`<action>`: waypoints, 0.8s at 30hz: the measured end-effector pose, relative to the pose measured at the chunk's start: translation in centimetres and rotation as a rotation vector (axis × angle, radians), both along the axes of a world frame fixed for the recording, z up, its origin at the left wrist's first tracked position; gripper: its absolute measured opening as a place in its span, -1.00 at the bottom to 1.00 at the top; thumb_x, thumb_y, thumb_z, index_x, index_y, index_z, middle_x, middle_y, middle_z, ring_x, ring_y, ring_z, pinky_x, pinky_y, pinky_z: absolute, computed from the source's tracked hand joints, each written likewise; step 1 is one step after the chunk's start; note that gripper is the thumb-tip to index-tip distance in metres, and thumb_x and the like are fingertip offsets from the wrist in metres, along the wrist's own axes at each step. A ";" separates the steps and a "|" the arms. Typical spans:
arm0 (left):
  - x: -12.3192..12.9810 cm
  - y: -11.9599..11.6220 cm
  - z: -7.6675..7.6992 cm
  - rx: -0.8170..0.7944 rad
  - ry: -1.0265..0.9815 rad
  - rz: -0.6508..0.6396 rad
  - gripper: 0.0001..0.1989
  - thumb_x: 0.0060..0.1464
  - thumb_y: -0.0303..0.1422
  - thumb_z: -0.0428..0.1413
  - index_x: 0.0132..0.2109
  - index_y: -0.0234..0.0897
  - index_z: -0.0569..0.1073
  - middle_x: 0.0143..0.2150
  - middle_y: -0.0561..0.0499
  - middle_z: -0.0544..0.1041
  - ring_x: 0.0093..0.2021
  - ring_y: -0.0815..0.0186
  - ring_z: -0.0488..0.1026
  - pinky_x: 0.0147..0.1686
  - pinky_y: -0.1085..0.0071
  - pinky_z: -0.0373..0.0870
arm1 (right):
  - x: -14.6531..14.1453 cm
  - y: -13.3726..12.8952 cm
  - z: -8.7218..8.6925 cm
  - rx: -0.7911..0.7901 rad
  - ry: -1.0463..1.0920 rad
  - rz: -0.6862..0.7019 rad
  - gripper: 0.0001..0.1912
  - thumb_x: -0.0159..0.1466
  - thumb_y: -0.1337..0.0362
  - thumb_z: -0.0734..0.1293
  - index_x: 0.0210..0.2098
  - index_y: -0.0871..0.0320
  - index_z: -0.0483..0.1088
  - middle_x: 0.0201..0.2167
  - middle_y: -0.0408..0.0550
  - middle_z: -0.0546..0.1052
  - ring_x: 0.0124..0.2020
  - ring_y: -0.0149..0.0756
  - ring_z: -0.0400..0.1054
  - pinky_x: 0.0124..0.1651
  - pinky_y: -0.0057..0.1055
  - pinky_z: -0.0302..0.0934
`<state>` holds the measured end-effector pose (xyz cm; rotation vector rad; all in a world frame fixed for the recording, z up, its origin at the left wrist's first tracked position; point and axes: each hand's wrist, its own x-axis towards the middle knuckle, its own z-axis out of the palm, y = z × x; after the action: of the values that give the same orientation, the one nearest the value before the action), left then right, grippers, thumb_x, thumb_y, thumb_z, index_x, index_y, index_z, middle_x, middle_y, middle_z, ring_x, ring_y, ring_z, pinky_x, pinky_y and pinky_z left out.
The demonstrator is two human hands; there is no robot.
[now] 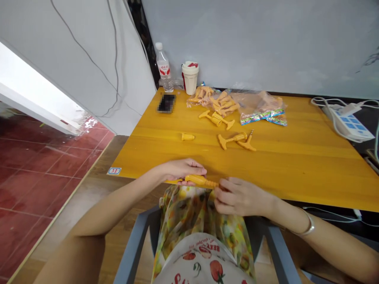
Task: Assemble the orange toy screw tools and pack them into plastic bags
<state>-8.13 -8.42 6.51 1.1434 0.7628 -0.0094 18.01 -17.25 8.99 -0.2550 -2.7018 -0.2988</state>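
Just past the desk edge, over the person's lap, the left hand [182, 169] and the right hand [240, 196] hold a yellow plastic part [200, 181] between them. The left fingers [192, 167] curl closely over its thicker end, while the right fingers [222, 192] pinch its narrow end. More yellow plastic pieces [232, 139] lie on the desk [296, 165] ahead, with a short yellow tube [188, 137] off to the left. Farther back sit a clear plastic bag [260, 106], a water bottle [163, 67], a white cup [190, 79] and a blurred phone [166, 103]. A power strip [346, 124] lies at the right.
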 end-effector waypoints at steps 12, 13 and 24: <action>-2.2 4.2 -5.0 1.820 0.564 0.076 -0.77 0.30 -0.27 0.02 -0.07 -0.29 0.50 -0.06 -0.26 0.51 -0.02 0.02 0.41 -0.05 0.11 0.34 | 10.6 6.9 -3.9 0.188 -0.296 -0.447 -0.75 0.38 0.48 0.21 -0.16 0.08 0.48 -0.19 0.01 0.57 -0.14 -0.19 0.29 -0.15 -0.27 0.04; -1.7 4.3 -5.1 1.875 0.598 0.038 -0.77 0.29 -0.29 0.03 -0.05 -0.29 0.50 -0.04 -0.27 0.50 -0.01 0.00 0.39 -0.04 0.10 0.33 | 10.9 7.2 -4.3 0.176 -0.304 -0.466 -0.75 0.38 0.46 0.21 -0.14 0.09 0.49 -0.16 0.02 0.58 -0.10 -0.16 0.30 -0.11 -0.25 0.06; 13.8 7.1 -2.6 1.660 0.476 -0.041 -0.60 0.30 -0.37 0.01 0.21 -0.44 0.30 0.05 -0.31 0.51 0.13 -0.03 0.35 0.10 0.10 0.28 | 12.2 7.3 -6.2 0.042 -0.211 -0.675 -0.75 0.43 0.25 0.21 -0.07 0.16 0.50 -0.13 0.10 0.58 -0.06 -0.11 0.35 0.04 -0.20 0.20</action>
<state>5.64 -1.31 3.92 2.7929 1.1751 0.3970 30.24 -9.98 2.75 -1.1844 -2.7191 -0.5985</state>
